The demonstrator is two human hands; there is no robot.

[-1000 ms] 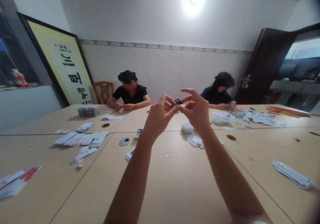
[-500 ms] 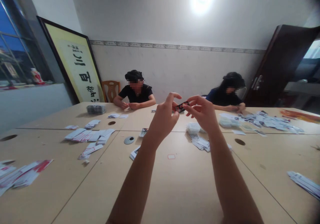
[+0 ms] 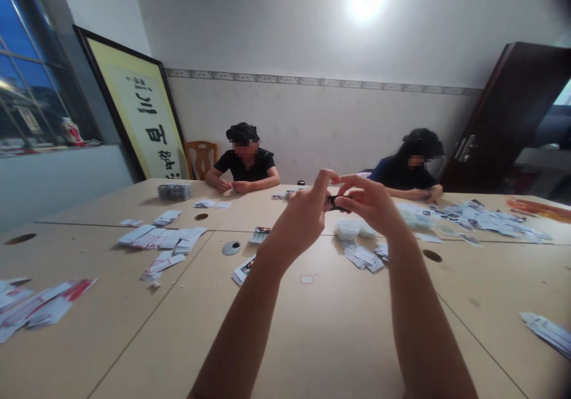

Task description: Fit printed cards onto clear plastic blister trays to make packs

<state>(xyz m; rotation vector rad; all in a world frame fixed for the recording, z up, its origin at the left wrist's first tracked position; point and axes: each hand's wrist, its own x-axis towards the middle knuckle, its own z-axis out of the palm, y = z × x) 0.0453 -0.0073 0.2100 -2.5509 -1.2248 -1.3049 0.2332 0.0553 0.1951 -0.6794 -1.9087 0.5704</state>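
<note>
Above the table, both my hands grip a small dark printed piece, like a card or flat packet (image 3: pixel 338 203), between their fingertips. My left hand (image 3: pixel 302 213) has it by the left end, its index finger arched above. Pinching the right end is my right hand (image 3: pixel 369 204), fingers bent. The piece looks bowed, and my fingers cover part of it. Below my left forearm lie a stack of white cards with a dark print (image 3: pixel 243 271) and a small clear box (image 3: pixel 259 235). Translucent plastic pieces (image 3: pixel 348 230) and loose white cards (image 3: pixel 363 258) lie beneath my right hand.
On the table (image 3: pixel 339 333) are white paper strips (image 3: pixel 151 237), a grey round cable cap (image 3: pixel 232 248), a small red-edged label (image 3: pixel 307 279) and a wide card pile (image 3: pixel 486 222). Two people sit opposite, one person (image 3: pixel 245 164) left, another person (image 3: pixel 404 170) right.
The dark piece has turned from a tilted, face-showing pose to a flatter, bowed one. My hands have shifted slightly right in view and drawn closer together. The view has also shifted a little.
</note>
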